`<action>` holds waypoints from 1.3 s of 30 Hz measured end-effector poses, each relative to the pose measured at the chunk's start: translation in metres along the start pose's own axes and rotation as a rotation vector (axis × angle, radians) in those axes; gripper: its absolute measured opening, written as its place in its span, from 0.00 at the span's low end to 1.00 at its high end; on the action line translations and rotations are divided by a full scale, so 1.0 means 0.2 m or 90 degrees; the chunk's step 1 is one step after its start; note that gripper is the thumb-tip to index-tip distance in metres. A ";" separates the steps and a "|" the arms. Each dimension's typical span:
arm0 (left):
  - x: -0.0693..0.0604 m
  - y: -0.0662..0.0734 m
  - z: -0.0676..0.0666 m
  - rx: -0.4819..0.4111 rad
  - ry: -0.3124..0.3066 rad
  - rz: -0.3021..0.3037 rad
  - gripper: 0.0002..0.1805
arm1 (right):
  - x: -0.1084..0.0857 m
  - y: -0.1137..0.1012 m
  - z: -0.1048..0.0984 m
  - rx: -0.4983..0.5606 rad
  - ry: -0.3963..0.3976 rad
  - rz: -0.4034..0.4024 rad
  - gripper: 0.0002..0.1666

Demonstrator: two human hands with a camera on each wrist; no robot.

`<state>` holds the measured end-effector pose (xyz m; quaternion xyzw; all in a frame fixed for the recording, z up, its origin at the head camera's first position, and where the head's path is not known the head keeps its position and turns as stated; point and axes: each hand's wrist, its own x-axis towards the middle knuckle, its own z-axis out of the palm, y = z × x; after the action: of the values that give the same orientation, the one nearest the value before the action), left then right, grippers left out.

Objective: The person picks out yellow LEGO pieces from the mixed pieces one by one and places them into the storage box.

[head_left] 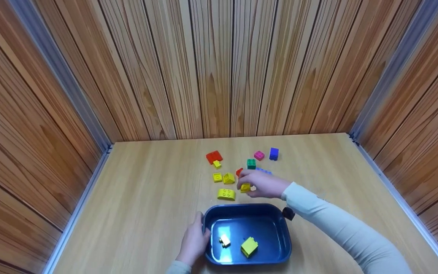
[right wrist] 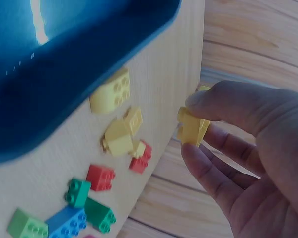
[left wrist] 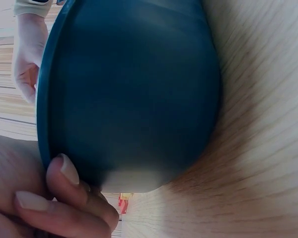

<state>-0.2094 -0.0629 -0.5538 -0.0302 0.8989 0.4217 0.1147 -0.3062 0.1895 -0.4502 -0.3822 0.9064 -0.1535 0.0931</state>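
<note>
My right hand (head_left: 262, 183) pinches a yellow toy brick (right wrist: 191, 128) between thumb and fingers, just above the table beyond the tray. My left hand (head_left: 194, 241) grips the left rim of a dark blue tray (head_left: 268, 228). In the tray lie a larger yellow brick (head_left: 249, 247) and a small yellow piece (head_left: 224, 241). Close to my right hand, on the table, are a rounded yellow brick (head_left: 226, 194), a sloped yellow brick (head_left: 229, 178) and a flat yellow brick (head_left: 218, 177).
Farther back lie red bricks (head_left: 214, 156), a tiny yellow brick (head_left: 217, 164), a green brick (head_left: 251, 164), a pink brick (head_left: 259, 155) and a purple-blue brick (head_left: 274, 153). A light blue brick (head_left: 264, 171) is partly behind my right hand. Wood-panel walls (head_left: 219, 76) enclose the table.
</note>
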 end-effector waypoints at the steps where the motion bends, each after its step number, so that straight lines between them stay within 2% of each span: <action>1: 0.00 0.00 0.00 -0.002 0.001 -0.001 0.30 | 0.00 -0.01 0.01 0.001 -0.003 -0.003 0.17; 4: 0.00 0.00 0.00 -0.012 -0.001 -0.002 0.31 | 0.02 -0.04 0.05 0.006 -0.012 -0.011 0.18; 10: -0.01 -0.01 0.00 0.020 0.032 0.055 0.24 | 0.04 -0.10 0.14 0.031 -0.055 -0.061 0.19; 11: -0.01 -0.01 0.00 0.022 0.031 0.053 0.23 | 0.04 -0.11 0.16 0.033 -0.068 -0.068 0.19; 18: 0.01 0.00 0.00 -0.019 -0.017 -0.024 0.30 | 0.07 -0.18 0.29 0.020 -0.135 -0.122 0.20; 25: 0.00 0.00 0.01 -0.017 0.002 -0.012 0.34 | 0.11 -0.18 0.41 -0.013 -0.184 -0.145 0.22; 32: 0.00 0.01 0.01 -0.035 -0.008 -0.038 0.36 | 0.12 -0.17 0.48 -0.054 -0.216 -0.158 0.23; 34: 0.00 0.01 0.01 -0.034 -0.008 -0.032 0.35 | 0.12 -0.16 0.49 -0.061 -0.219 -0.156 0.25; 38: -0.01 -0.01 0.00 0.006 0.024 0.043 0.27 | 0.12 -0.17 0.50 -0.082 -0.211 -0.150 0.27; 39: -0.01 -0.01 0.00 0.011 0.026 0.052 0.26 | 0.12 -0.17 0.50 -0.086 -0.209 -0.147 0.27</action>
<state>-0.2075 -0.0645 -0.5548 -0.0013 0.9051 0.4177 0.0792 -0.2713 0.1287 -0.5324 -0.5090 0.8375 -0.0376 0.1950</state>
